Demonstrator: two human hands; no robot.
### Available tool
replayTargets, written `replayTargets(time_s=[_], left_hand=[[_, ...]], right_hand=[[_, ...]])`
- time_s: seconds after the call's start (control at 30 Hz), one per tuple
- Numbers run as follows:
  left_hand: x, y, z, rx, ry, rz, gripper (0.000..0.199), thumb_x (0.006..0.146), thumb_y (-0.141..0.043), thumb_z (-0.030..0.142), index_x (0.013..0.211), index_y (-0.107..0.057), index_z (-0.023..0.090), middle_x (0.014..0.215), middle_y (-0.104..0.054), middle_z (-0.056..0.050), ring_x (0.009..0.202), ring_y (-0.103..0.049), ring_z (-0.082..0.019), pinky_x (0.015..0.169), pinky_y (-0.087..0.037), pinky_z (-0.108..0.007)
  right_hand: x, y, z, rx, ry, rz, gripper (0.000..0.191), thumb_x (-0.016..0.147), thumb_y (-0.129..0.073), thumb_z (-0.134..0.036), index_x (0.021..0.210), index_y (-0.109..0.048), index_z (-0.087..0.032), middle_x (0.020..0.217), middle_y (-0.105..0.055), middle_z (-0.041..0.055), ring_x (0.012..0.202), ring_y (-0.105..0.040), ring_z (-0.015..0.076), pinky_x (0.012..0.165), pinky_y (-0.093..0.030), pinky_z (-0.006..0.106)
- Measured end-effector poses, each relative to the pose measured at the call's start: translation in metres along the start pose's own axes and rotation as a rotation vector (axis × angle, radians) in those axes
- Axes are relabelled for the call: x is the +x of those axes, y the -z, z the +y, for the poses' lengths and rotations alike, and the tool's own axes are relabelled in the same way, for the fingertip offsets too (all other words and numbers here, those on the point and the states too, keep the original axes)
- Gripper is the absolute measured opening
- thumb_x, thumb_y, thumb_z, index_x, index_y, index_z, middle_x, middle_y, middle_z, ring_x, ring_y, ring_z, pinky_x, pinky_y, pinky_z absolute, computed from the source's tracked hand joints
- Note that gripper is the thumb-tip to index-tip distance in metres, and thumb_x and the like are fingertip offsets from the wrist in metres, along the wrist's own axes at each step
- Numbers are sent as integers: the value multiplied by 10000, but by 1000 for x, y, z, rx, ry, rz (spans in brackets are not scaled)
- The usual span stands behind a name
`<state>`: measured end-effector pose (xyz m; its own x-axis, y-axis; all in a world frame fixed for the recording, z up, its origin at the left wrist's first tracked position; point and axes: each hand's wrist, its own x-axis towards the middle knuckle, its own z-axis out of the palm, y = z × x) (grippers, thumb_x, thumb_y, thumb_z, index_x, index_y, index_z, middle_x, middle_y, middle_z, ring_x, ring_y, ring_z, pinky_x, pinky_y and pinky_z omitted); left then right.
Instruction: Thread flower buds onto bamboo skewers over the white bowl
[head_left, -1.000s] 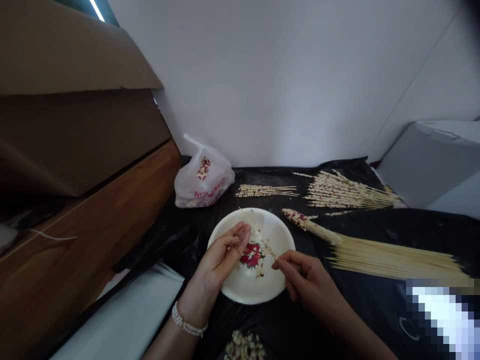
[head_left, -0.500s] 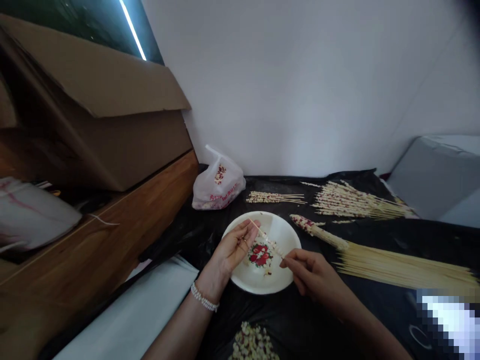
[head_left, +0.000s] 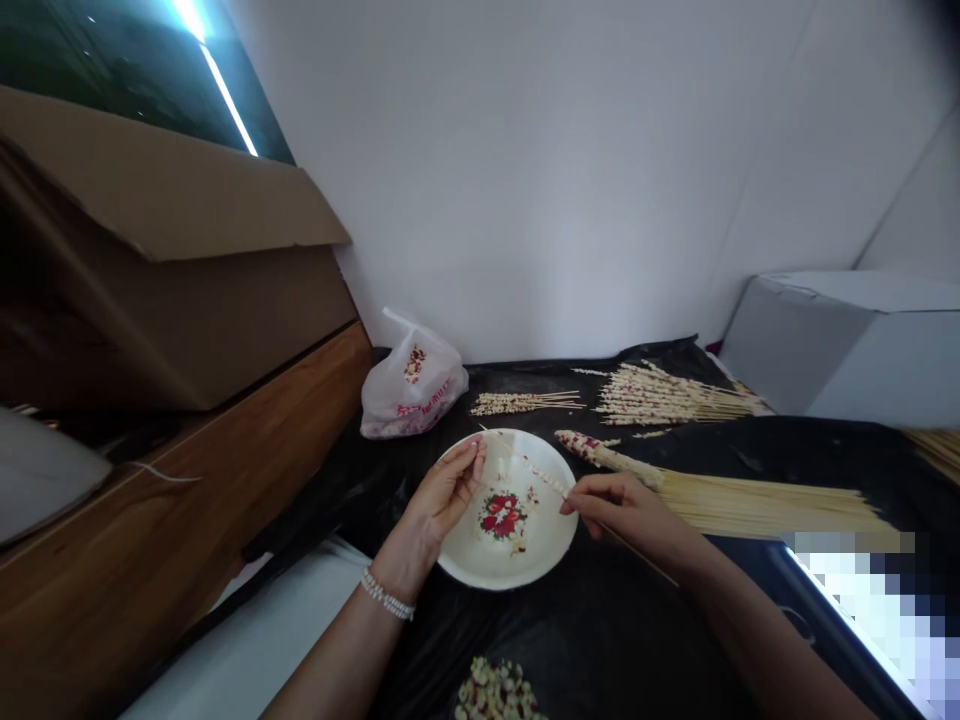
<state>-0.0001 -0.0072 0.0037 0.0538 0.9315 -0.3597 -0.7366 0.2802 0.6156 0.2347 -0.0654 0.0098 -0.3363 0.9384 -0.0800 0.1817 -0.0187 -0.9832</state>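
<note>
My right hand pinches a thin wooden skewer threaded with small pale and dark-red pieces. Its bare tip points up and left over the bowl, and its other end sticks out below my hand. Beside that tip, my left hand has thumb and fingers pressed together; a tiny pale bit seems to show there, too small to name. Under both hands stands a white bowl with a red flower print and a few loose pieces inside. A pile of similar pieces lies at the near edge.
Behind the bowl are a tied plastic bag and a small bundle of threaded skewers. Rightward lie a larger threaded bundle and long bare sticks. A cardboard box stands left, a white box right.
The view has shifted to the right. The skewer has slid down through my right hand, so its lower end now sticks out. My left fingers have come off the skewer's tip and closed together beside it.
</note>
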Motion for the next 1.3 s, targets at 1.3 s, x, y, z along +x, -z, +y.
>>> replayTargets(time_s=[1.3], left_hand=[[-4,12,-5,78,-114,13,143,779,-648,-15,882,-712,62,775,-710,-80,581,-632,-59,580,-538,-119]], right_hand=[[-14,-51,9,327,-254,-293,268,915,-545,-458,865,-527,-195,464,-599,-66,245,-274,17,266,-105,141]])
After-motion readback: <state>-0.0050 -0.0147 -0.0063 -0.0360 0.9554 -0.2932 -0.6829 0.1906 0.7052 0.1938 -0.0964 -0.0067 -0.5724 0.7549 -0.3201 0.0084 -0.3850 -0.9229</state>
